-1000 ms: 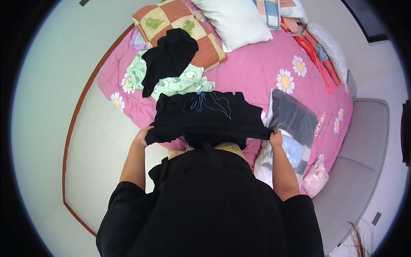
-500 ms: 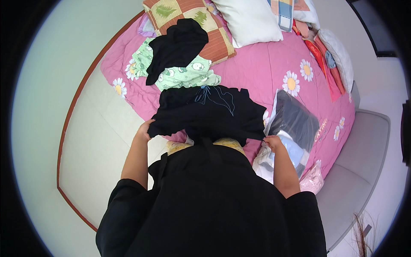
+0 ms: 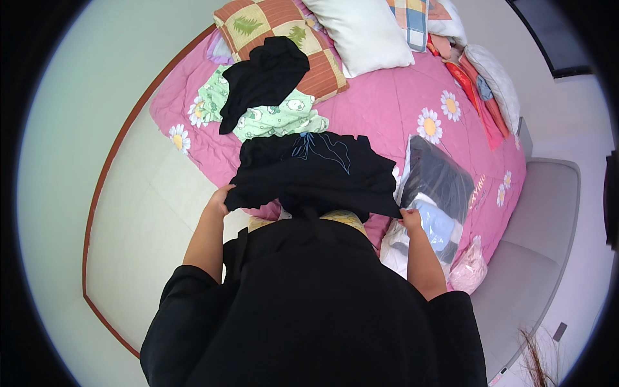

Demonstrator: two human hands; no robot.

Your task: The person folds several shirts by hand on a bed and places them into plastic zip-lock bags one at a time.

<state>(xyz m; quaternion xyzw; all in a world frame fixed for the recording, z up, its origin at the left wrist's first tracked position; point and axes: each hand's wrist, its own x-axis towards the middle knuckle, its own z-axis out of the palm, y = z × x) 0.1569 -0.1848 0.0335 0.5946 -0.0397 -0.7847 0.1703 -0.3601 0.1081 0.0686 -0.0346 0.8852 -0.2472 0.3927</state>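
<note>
A black garment [image 3: 316,164] with a pattern of thin blue lines near its far edge is stretched out in front of me, at the near side of the bed. My left hand [image 3: 221,200] is closed on its near left corner. At the near right corner, my right hand [image 3: 409,218] pinches the edge of the cloth. Whether it is a shirt or shorts I cannot tell. Just beyond lies a light green printed cloth [image 3: 284,119], with another black garment [image 3: 267,74] crumpled on top of it.
The bed has a pink quilt [image 3: 374,109] with daisies. A checked pillow [image 3: 271,22] and a white pillow [image 3: 364,35] lie at its far side. To the right are clear-bagged folded clothes [image 3: 438,177], a pink bag [image 3: 469,267] and a grey upholstered bed edge [image 3: 535,258].
Both hands keep their hold on the black garment, which stays spread. My right hand has come slightly nearer, and the whole view has shifted a little.
</note>
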